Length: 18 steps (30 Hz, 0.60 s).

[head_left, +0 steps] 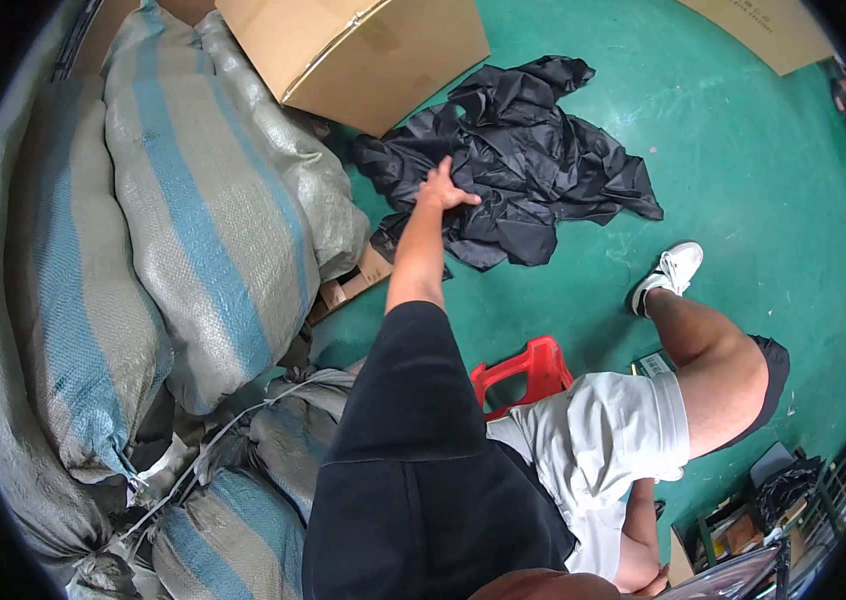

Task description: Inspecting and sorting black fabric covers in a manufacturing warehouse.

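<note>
My left arm reaches out toward a crumpled, shiny black sheet on the green floor, thin fabric or plastic. My left hand is over its near left part with fingers spread and the thumb pointing right. Nothing shows in its grasp; whether it presses on the sheet I cannot tell. Close beyond the hand stands a large cardboard box, its lower edge near the sheet. What seems to be my right hand shows only in part at the bottom edge, beside my bare leg, its fingers mostly hidden.
Stuffed grey woven sacks with blue stripes pile up on the left, beside a wooden pallet edge. A red plastic stool is by my shorts. Another cardboard box lies far right. A rack with odds and ends stands lower right.
</note>
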Each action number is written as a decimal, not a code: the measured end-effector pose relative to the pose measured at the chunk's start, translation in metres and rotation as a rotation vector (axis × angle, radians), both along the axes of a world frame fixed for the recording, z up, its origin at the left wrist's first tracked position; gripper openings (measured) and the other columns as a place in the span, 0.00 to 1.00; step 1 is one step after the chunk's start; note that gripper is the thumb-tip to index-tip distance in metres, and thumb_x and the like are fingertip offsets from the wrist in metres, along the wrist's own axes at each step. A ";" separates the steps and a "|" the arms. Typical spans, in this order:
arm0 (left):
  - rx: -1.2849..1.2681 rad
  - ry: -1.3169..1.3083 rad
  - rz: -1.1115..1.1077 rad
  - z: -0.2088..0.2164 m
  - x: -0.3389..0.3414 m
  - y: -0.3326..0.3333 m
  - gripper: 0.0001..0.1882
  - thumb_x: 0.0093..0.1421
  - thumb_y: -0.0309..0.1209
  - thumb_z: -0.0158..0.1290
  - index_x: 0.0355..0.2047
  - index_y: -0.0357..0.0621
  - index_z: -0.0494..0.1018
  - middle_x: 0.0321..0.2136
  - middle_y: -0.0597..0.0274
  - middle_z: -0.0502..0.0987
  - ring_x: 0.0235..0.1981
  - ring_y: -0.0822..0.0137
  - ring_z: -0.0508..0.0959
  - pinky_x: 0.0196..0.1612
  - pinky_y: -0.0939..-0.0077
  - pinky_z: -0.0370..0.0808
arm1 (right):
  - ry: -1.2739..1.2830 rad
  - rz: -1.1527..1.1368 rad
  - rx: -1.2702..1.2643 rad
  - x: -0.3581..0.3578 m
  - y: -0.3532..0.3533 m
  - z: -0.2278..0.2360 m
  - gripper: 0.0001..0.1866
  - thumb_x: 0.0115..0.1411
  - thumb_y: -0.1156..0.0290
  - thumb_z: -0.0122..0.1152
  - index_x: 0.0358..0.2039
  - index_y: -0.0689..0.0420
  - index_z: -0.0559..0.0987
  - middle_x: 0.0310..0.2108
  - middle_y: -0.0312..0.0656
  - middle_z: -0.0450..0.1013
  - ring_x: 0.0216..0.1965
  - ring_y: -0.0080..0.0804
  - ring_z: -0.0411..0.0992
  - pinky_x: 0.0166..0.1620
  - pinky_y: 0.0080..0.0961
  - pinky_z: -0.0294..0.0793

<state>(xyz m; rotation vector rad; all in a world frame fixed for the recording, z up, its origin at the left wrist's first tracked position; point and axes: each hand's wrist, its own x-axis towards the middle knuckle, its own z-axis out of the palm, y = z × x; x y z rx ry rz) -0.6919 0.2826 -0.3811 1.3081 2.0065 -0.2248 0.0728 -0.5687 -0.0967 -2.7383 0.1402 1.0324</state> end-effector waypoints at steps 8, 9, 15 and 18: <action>-0.104 -0.052 -0.175 -0.012 0.103 -0.076 0.64 0.34 0.55 0.72 0.70 0.59 0.52 0.71 0.55 0.50 0.66 0.42 0.61 0.64 0.47 0.65 | 0.032 0.249 -0.383 0.019 -0.044 0.018 0.25 0.72 0.50 0.38 0.62 0.47 0.71 0.43 0.45 0.80 0.41 0.36 0.78 0.41 0.37 0.79; -0.109 -0.077 -0.183 -0.012 0.113 -0.083 0.63 0.34 0.56 0.72 0.70 0.58 0.53 0.71 0.55 0.49 0.66 0.42 0.61 0.64 0.48 0.65 | 0.026 0.239 -0.372 0.014 -0.039 0.004 0.24 0.72 0.51 0.38 0.61 0.48 0.71 0.43 0.46 0.80 0.41 0.36 0.78 0.41 0.37 0.79; -0.266 -0.185 -0.326 -0.015 0.153 -0.129 0.60 0.40 0.58 0.69 0.70 0.53 0.52 0.71 0.54 0.51 0.67 0.47 0.61 0.65 0.53 0.64 | -0.011 0.216 -0.309 0.005 -0.010 0.015 0.23 0.72 0.54 0.42 0.55 0.56 0.74 0.42 0.47 0.80 0.39 0.36 0.77 0.42 0.37 0.78; -0.513 -0.040 -0.782 0.020 0.172 -0.100 0.46 0.46 0.60 0.65 0.60 0.46 0.70 0.59 0.51 0.72 0.62 0.53 0.70 0.61 0.55 0.69 | -0.041 0.189 -0.287 -0.016 0.011 0.030 0.23 0.71 0.55 0.44 0.53 0.60 0.75 0.41 0.48 0.79 0.38 0.36 0.76 0.42 0.37 0.78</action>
